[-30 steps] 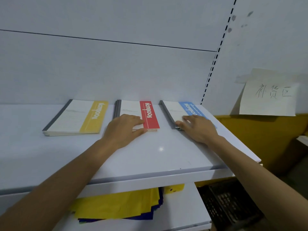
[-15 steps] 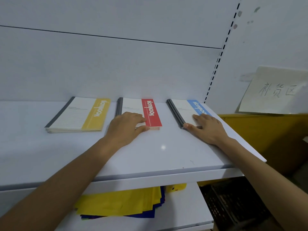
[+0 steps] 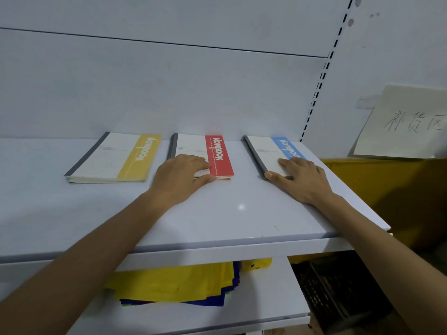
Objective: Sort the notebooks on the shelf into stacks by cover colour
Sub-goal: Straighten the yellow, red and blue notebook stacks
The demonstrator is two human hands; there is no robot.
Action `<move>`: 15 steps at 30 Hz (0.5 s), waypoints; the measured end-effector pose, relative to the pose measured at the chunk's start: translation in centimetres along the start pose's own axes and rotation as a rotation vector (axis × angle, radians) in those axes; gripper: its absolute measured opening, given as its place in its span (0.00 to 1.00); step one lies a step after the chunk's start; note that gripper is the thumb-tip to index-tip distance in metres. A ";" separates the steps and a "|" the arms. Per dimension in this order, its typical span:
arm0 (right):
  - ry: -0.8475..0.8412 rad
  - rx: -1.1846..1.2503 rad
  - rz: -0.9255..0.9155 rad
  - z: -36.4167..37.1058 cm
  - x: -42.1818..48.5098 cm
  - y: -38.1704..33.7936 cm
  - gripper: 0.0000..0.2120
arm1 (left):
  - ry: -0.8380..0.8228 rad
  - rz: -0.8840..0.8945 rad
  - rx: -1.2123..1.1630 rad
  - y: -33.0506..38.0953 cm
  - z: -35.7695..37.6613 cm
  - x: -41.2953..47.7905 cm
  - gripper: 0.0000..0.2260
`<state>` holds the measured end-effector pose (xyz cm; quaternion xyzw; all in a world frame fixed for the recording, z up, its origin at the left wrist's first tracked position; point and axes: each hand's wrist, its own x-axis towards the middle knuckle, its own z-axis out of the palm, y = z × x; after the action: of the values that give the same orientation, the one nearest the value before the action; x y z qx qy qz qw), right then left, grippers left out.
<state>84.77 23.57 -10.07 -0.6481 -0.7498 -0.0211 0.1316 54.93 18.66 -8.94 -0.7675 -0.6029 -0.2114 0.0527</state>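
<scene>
Notebooks sit in three piles at the back of the shelf [image 3: 242, 213]: yellow stack [image 3: 113, 160], red stack [image 3: 219, 153], blue stack [image 3: 266, 151].
My left hand [image 3: 179, 180] rests flat on the red stack and my right hand [image 3: 300, 180] on the blue stack, thumbs against the near edges, gripping nothing.

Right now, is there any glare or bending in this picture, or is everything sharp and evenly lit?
Head view: a small glare spot shines on the white shelf; the wide lens bows the wall seam and shelf edge; the red notebook lettering is sharp; the lower shelf is dimmer.
</scene>
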 end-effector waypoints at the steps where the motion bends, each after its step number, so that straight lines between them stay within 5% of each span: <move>1: -0.005 -0.002 0.000 0.0 0.0 0.0 0.44 | -0.003 -0.006 -0.004 0.0 0.0 0.0 0.21; 15: 0.018 0.020 -0.010 0.0 0.0 -0.1 0.43 | -0.049 -0.106 -0.016 0.3 -0.5 -0.2 0.25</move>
<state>84.70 23.52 -10.09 -0.6428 -0.7520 -0.0200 0.1446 55.08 18.25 -8.53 -0.7398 -0.6421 -0.2000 0.0203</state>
